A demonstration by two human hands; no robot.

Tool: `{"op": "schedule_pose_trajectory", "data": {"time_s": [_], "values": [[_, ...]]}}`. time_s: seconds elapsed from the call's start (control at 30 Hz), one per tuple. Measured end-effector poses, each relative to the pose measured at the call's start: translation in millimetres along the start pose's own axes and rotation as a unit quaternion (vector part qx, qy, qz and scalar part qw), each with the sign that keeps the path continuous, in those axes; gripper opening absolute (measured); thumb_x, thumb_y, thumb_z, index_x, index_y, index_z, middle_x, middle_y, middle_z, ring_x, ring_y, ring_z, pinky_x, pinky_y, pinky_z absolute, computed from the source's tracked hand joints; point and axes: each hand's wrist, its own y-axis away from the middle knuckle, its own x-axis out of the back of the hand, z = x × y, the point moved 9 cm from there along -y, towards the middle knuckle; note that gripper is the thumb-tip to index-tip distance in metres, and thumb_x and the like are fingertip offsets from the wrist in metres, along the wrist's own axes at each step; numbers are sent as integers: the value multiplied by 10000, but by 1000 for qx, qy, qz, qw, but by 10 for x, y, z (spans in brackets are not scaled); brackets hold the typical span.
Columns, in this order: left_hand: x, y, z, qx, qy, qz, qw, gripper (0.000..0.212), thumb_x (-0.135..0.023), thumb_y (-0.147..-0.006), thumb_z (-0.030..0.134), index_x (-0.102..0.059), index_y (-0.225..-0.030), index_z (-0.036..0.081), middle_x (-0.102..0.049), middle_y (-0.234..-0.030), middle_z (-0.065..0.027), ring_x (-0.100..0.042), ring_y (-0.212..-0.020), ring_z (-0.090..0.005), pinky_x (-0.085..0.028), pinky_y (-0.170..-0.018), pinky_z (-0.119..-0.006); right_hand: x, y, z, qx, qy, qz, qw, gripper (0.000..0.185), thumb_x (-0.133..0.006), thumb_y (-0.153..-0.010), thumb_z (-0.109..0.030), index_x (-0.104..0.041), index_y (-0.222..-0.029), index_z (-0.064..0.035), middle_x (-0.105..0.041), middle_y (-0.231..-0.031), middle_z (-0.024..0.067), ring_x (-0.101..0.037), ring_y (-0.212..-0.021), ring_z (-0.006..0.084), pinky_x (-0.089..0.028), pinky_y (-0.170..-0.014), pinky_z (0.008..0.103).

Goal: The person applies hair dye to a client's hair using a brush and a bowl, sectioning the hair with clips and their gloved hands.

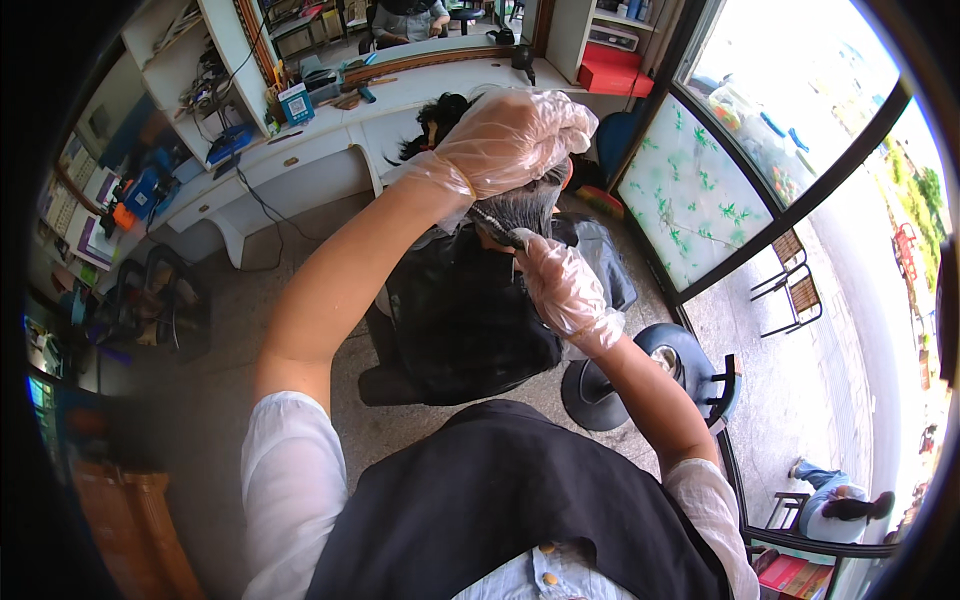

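Note:
Both my hands wear clear plastic gloves. A seated person's head, with dark hair (pixel 517 210) streaked pale and looking wet, is below them. My left hand (pixel 506 142) lies over the top of the head with its fingers bent; what it holds, if anything, cannot be told. My right hand (pixel 562 281) is closed at the lower back of the hair, on the end of a slim dark tool (pixel 491 223) with a toothed or beaded edge, possibly a comb. The tool slants up to the left against the hair. A black cape (pixel 465 322) covers the seated person's back.
A white counter (pixel 420 86) with a mirror (pixel 330 45), a black hair dryer (pixel 523 61) and a red box (pixel 615 71) runs ahead. A blue-topped stool (pixel 679 352) stands at the right by the glass door frame (pixel 787 225). Another person (pixel 832 506) sits outside. Cables trail on the left.

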Motion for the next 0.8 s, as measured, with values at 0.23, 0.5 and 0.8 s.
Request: {"op": "schedule_pose_trajectory", "data": {"time_s": [0.23,0.5,0.8], "values": [[699,989,-536,181,285,219,916,155,-587,-936,128,-640,-1030,17,-648,-1041,-36,-593,-866,-81,-492,-807,-243,387,506,327,-104,63,0,993,47,-591,-872,-44,-578,-829,-30,-520,-629,150,-521,-569,357,-381,-516,403],[86,1509,-441,186,69,256,946,326,-673,-860,179,-600,-1135,20,-632,-1135,-138,-602,-1061,-289,-457,-922,-372,934,-471,-555,-19,26,90,995,231,-659,-845,-103,-609,-1063,-43,-635,-886,169,-617,-747,345,-489,-675,397],[-362,1423,-148,127,-40,211,968,573,-726,-796,210,-497,-1280,6,-520,-1296,-174,-472,-1209,-376,-346,-1034,-464,442,-1323,-557,-51,277,-54,958,411,-698,-746,-282,-585,-1046,-24,-657,-854,197,-650,-820,358,-518,-734,431]]}}
